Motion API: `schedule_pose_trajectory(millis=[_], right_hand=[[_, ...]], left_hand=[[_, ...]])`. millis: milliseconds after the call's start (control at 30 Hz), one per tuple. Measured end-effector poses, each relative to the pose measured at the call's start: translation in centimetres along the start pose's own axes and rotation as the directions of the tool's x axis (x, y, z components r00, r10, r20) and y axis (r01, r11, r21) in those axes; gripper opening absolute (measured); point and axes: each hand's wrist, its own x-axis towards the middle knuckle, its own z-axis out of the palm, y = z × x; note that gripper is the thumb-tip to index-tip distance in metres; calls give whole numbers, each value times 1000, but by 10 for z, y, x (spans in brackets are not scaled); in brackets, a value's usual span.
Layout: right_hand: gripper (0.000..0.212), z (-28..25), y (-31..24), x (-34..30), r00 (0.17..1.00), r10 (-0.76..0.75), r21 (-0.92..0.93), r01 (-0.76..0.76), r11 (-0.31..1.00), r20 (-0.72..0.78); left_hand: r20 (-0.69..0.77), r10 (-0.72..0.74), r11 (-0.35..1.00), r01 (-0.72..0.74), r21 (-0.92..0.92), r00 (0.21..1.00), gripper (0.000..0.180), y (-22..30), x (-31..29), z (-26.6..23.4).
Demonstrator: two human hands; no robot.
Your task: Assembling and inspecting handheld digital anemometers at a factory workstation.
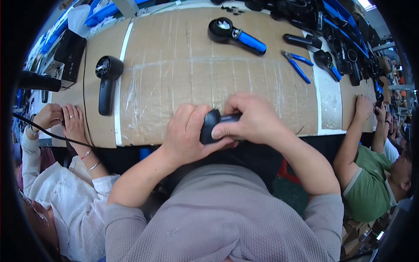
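Grey shirt (214, 209) nearest. Left hand's grip (185, 131) wraps a dark fan-like device (208, 126) over tabletop's (157, 78) near edge; right hand's grip (253, 118) pinches it. Step, judged: two-handed adjusting; next move likely calls for steady counter-hold. Both grips obscure detail. Beyond, left to right, well apart: black handheld fan (107, 81), blue-handled fan (239, 36), blue-handled cutters (298, 69).

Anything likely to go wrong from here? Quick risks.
1. Drop: the left hand and right hand hold the black part at the cardboard-covered bench's near edge; a slip might send it off the bench.
2. Scratches: the blue-handled pliers lie loose near the blue-and-black device, so a knock could mark it.
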Motion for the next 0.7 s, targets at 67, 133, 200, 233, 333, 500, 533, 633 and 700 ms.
schedule_pose_trajectory(millis=[67,133,200,233,333,500,533,633,700], right_hand=[[45,4,5,2,998,-60,29,60,998,1],[46,2,14,11,992,-124,44,125,991,-22],[44,12,24,7,988,-49,252,86,964,-148],[43,17,29,7,971,30,449,83,890,-239],[42,23,37,9,906,225,769,150,622,-359],[54,23,32,16,921,345,866,317,-387,-182],[55,21,28,16,917,369,844,315,-435,-152],[60,13,20,15,904,425,760,310,-571,-49],[60,19,30,17,918,379,737,334,-588,-114]], left_hand=[[25,-38,999,38,-12,999,74,0,-5,1],[39,-52,998,53,-21,998,75,-6,2,2],[16,-39,999,40,-25,999,75,-3,1,-1],[-13,-45,999,45,-19,999,76,-2,2,-2],[-72,-49,999,49,-10,996,77,2,3,-2],[-147,17,998,-8,62,989,80,13,1,8],[-154,18,997,-7,70,988,80,14,-1,9],[-177,14,995,4,97,984,80,14,-3,11],[-189,44,993,-22,120,981,80,15,-3,14]])
